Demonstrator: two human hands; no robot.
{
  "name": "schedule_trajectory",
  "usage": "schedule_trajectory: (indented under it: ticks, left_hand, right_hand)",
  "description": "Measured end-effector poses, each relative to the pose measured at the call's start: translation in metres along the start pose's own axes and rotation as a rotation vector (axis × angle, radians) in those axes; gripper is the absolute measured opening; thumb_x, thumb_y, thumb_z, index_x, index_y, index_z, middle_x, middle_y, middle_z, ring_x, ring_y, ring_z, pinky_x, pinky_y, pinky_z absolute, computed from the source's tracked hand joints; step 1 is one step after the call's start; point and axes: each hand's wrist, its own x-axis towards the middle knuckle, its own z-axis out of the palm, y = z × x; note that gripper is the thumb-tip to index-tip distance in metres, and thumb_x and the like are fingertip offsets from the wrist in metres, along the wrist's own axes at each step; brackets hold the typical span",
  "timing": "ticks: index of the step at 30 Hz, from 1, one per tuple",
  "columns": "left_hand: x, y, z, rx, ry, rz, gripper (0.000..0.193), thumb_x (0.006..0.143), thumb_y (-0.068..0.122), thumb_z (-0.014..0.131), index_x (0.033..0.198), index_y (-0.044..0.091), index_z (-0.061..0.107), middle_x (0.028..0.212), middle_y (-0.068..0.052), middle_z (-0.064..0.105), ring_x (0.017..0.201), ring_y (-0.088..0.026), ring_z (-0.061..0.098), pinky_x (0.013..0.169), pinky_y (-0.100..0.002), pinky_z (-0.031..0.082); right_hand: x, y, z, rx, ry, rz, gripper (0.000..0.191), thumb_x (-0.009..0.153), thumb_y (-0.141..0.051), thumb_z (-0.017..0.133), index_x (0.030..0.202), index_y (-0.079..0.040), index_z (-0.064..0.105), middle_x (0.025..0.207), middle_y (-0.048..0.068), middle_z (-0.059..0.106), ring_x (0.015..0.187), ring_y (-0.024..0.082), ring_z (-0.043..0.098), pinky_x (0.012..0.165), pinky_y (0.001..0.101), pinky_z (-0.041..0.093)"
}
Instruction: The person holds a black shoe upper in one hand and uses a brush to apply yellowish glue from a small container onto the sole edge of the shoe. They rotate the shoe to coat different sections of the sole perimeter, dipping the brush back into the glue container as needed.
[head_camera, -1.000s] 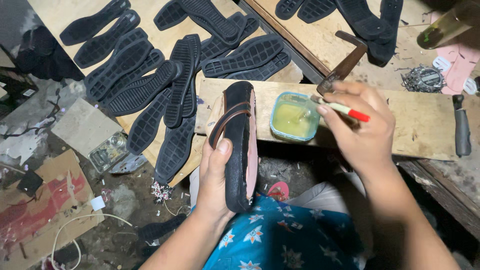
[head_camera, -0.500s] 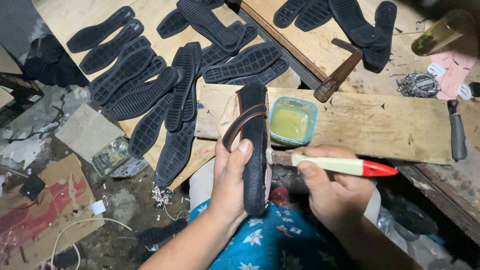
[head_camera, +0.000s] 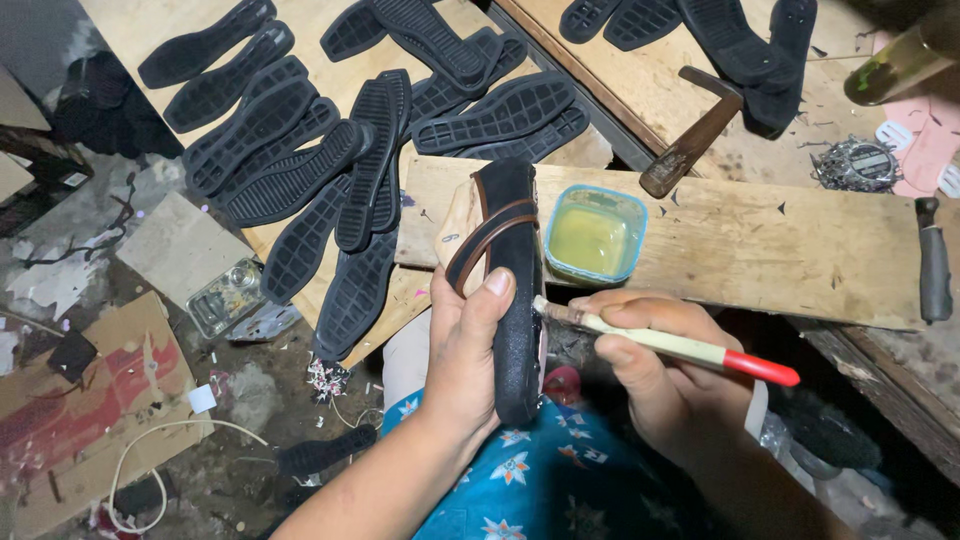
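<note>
Fingers (head_camera: 497, 290) of left hand (head_camera: 470, 350) grip sandal (head_camera: 517, 300); right hand (head_camera: 660, 370) clasps brush (head_camera: 665, 342) beside glue tub (head_camera: 594, 236), hammer (head_camera: 695, 132).

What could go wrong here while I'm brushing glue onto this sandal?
The open glue tub sits close behind the sandal; a swing of the brush or right hand might tip it. The left hand has its thumb by the sole's edge, so glue may smear onto it. Drips could land on the blue floral cloth below.
</note>
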Motion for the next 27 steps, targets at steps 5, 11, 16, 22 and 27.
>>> schedule_trajectory:
  ticks: [5, 11, 16, 22, 27]
  left_hand:
    - [0.002, 0.001, -0.002, 0.019, -0.004, 0.022, 0.054, 0.094, 0.029, 0.067, 0.139, 0.010, 0.043, 0.099, -0.007, 0.058, 0.069, -0.011, 0.058, 0.053, -0.026, 0.050]
    - [0.001, 0.001, -0.002, 0.009, 0.050, 0.020, 0.049, 0.094, 0.028, 0.065, 0.136, 0.011, 0.045, 0.100, -0.005, 0.060, 0.074, -0.011, 0.060, 0.061, -0.026, 0.054]
    - [0.001, 0.002, 0.001, -0.015, 0.034, 0.039, 0.041, 0.097, 0.029, 0.063, 0.129, 0.010, 0.046, 0.092, -0.008, 0.060, 0.068, -0.014, 0.060, 0.055, -0.028, 0.051]
    - [-0.001, 0.008, 0.001, -0.014, 0.010, 0.026, 0.034, 0.100, 0.030, 0.060, 0.122, 0.008, 0.048, 0.081, -0.008, 0.059, 0.057, -0.014, 0.057, 0.046, -0.028, 0.047]
    - [-0.002, 0.010, 0.002, 0.018, 0.019, 0.021, 0.031, 0.100, 0.031, 0.057, 0.119, 0.007, 0.051, 0.076, -0.009, 0.060, 0.052, -0.013, 0.056, 0.039, -0.028, 0.046]
  right_hand:
    - [-0.003, -0.011, 0.000, -0.064, -0.034, -0.010, 0.022, 0.101, -0.002, 0.065, 0.121, -0.002, 0.057, 0.121, 0.023, 0.071, 0.114, 0.028, 0.073, 0.103, 0.0397, 0.060]
    - [-0.005, -0.017, 0.003, -0.053, -0.057, -0.057, 0.020, 0.102, -0.004, 0.065, 0.121, -0.003, 0.059, 0.118, 0.023, 0.072, 0.111, 0.029, 0.074, 0.100, 0.0380, 0.061]
    - [-0.011, -0.019, 0.003, -0.065, -0.097, -0.075, 0.022, 0.101, -0.007, 0.066, 0.120, -0.004, 0.056, 0.118, 0.022, 0.072, 0.106, 0.025, 0.076, 0.094, 0.0359, 0.063]
    - [-0.016, -0.025, -0.001, -0.123, -0.161, -0.098, 0.022, 0.098, -0.010, 0.069, 0.116, -0.005, 0.058, 0.114, 0.020, 0.074, 0.102, 0.024, 0.079, 0.090, 0.0350, 0.066]
    - [-0.009, -0.021, 0.003, -0.111, -0.095, -0.110, 0.021, 0.102, -0.009, 0.065, 0.119, -0.003, 0.055, 0.119, 0.021, 0.071, 0.109, 0.026, 0.075, 0.096, 0.0370, 0.063]
